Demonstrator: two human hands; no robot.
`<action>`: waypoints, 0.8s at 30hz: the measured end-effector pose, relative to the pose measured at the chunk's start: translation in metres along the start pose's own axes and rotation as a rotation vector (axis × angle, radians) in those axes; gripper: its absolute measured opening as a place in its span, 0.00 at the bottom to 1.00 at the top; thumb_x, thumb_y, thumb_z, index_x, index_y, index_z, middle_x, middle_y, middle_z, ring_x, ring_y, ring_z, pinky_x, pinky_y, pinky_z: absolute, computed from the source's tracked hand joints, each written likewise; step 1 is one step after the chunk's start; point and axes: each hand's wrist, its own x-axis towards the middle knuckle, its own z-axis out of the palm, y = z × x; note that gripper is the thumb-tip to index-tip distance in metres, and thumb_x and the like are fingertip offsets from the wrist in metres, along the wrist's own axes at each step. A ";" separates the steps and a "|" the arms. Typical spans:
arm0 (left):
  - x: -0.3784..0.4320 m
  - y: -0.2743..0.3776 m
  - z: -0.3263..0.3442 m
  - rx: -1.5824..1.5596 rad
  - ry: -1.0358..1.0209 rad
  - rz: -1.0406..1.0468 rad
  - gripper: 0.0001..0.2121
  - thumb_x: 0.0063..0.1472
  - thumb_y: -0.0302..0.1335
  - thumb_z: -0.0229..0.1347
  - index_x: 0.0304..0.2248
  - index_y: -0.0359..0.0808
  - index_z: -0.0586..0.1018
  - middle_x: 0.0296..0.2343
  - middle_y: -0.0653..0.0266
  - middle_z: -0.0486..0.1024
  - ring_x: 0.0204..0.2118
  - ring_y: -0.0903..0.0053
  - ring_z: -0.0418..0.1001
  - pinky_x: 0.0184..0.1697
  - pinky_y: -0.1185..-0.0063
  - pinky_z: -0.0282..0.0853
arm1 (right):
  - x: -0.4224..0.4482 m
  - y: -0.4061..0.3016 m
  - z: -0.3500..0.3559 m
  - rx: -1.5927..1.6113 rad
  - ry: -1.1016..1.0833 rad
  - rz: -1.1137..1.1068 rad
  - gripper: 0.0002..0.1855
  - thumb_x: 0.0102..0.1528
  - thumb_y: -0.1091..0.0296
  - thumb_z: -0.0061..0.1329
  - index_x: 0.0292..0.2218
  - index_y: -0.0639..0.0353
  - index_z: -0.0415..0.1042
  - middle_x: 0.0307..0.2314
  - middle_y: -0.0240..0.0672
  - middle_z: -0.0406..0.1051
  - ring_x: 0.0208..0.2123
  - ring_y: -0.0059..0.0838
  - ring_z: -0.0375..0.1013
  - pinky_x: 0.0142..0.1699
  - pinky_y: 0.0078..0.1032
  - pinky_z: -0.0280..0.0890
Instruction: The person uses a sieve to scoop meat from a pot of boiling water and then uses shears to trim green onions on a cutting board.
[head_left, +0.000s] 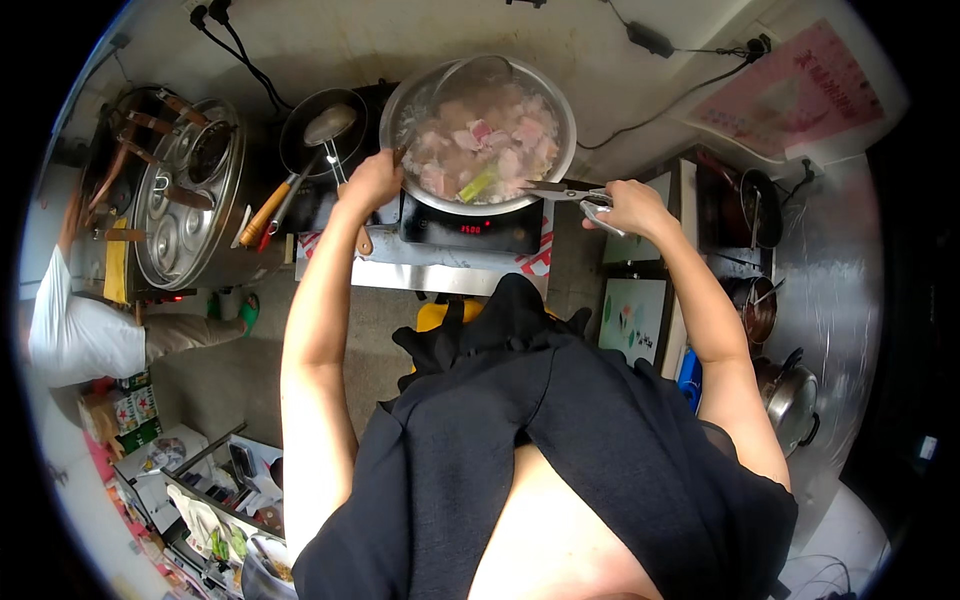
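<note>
A wide steel pot (568, 142) holds cloudy steaming water with pieces of pale meat (529, 133) and a green stalk, probably scallion (477, 184), near its front. It sits on a black induction cooker (442, 229) with a lit red display. My left hand (373, 182) grips the brown handle (400, 155) of a utensil at the pot's left rim; its head lies in the water and cannot be made out clearly. In my right hand (636, 208) are metal kitchen scissors (559, 193), their blades reaching over the pot's front right rim.
Left of the pot, a skimmer (330, 124) rests over a dark pan (289, 139). Farther left stands a large steel cooker (247, 172) with several lidded inserts. Another person (90, 337) is at the far left. Pans and a lidded pot (795, 405) sit on the right-hand counter. Cables run along the wall.
</note>
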 end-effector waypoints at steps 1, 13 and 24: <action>0.003 0.005 -0.010 -0.087 -0.070 0.014 0.13 0.59 0.30 0.48 0.39 0.30 0.71 0.25 0.47 0.75 0.21 0.61 0.75 0.25 0.66 0.70 | -0.005 0.000 -0.002 0.019 -0.002 0.016 0.32 0.36 0.39 0.62 0.29 0.63 0.77 0.26 0.48 0.75 0.32 0.45 0.76 0.37 0.37 0.69; 0.006 0.016 -0.026 -0.823 -0.544 -0.361 0.06 0.61 0.26 0.50 0.28 0.34 0.67 0.14 0.72 0.62 0.11 0.85 0.59 0.11 0.83 0.55 | -0.033 -0.004 -0.018 0.156 0.135 0.049 0.27 0.40 0.44 0.59 0.30 0.62 0.76 0.23 0.46 0.75 0.31 0.45 0.75 0.37 0.37 0.67; -0.020 0.005 -0.022 -1.198 -0.556 -0.449 0.04 0.62 0.26 0.49 0.31 0.37 0.66 0.16 0.74 0.63 0.11 0.90 0.57 0.12 0.87 0.54 | -0.032 0.002 -0.031 0.188 0.162 0.108 0.29 0.40 0.43 0.60 0.29 0.66 0.75 0.23 0.47 0.75 0.30 0.44 0.76 0.37 0.34 0.67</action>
